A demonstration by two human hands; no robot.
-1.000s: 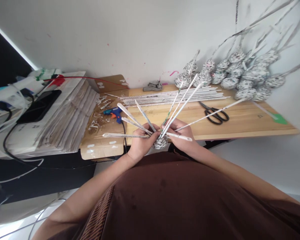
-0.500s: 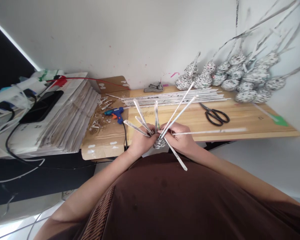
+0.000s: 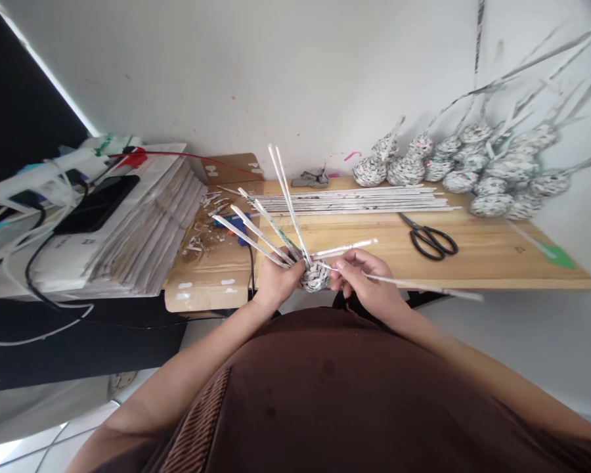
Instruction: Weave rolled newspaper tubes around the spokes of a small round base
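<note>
Just off the near edge of the wooden worktop [image 3: 473,256], your two hands met around a small woven paper ball [image 3: 316,276] held close to your chest. Your left hand [image 3: 276,284] was clamped on the ball's left side, pinning a fan of upright paper spokes [image 3: 276,226] that splayed up and to the left. Your right hand [image 3: 367,279] pinched one long paper tube [image 3: 414,284] that ran out to the right, just above the worktop's near edge; a shorter tube [image 3: 347,247] lay across the top of the ball.

To weave this pass well, you would likely want to keep the left grip firm so the spokes stayed evenly spread, pull the long tube snug against the woven rows, and bend it gently rather than crease it.

Farther off, a row of loose paper tubes [image 3: 354,198] lay along the worktop, black scissors [image 3: 431,236] sat to the right of them, and finished woven balls [image 3: 473,172] with long tails clustered at the far right by the wall. A blue glue gun [image 3: 226,222], partly hidden behind the spokes, lay on cardboard to the left, beside a stack of newspapers [image 3: 142,230].
</note>
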